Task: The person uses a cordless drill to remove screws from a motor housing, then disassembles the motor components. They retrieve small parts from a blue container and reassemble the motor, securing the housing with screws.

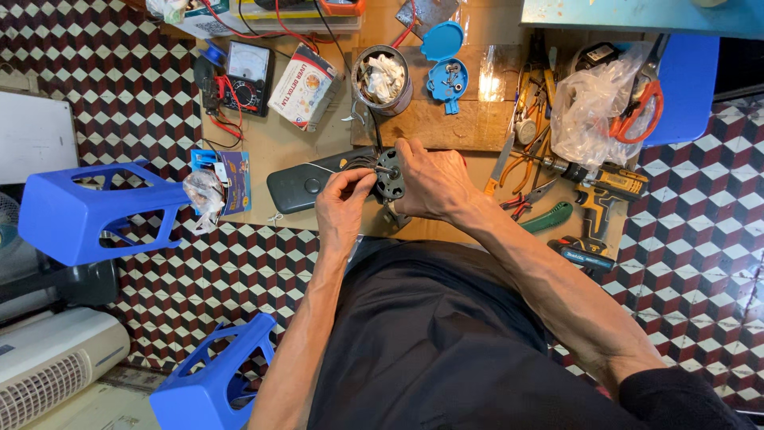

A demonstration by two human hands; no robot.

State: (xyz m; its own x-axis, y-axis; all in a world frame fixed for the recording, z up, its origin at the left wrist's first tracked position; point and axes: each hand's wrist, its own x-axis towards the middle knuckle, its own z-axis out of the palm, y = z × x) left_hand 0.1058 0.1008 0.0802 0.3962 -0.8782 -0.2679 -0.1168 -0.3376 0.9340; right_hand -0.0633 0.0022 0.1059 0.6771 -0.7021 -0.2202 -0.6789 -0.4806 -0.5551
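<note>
Motor (389, 177), small and round, sits between your hands above the workbench (278, 143); your right hand (434, 181) grips and half hides it, left hand (344, 203) fingertips pinching its rim.

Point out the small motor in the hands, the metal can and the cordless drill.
Small motor (389, 180), head view: on its round face, below the shaft.
Metal can (382, 80), head view: on the crumpled stuff filling it.
Cordless drill (609, 187), head view: on its yellow body.
</note>
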